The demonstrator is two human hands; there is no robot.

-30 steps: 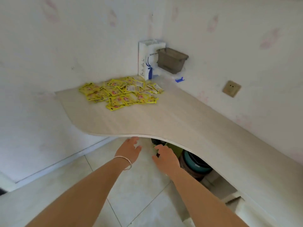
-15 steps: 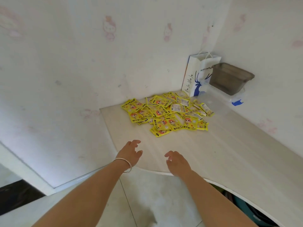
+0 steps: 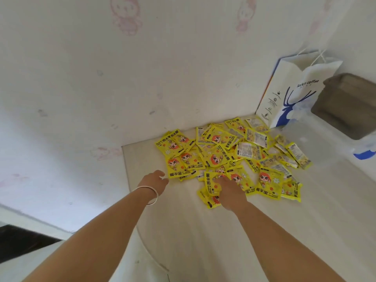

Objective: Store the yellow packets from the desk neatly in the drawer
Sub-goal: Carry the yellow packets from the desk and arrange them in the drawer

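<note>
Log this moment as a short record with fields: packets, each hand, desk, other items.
packets: yellow packets in a loose overlapping pile at the desk's back corner, some face down
left hand: open, at the pile's left edge, holding nothing; bracelet on the wrist
right hand: resting on the pile's near packets; grip not visible
desk: pale wood, curved front edge
other items: white paper bag against the wall, brown container to its right
drawer: not in view

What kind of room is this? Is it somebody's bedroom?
Probably a child's bedroom or study corner, though I can't be sure. The wallpaper has pink cartoon characters, a pale wooden desk fits into the corner, and a Luckin Coffee paper bag stands beside a pile of yellow hand-warmer packets.
</note>
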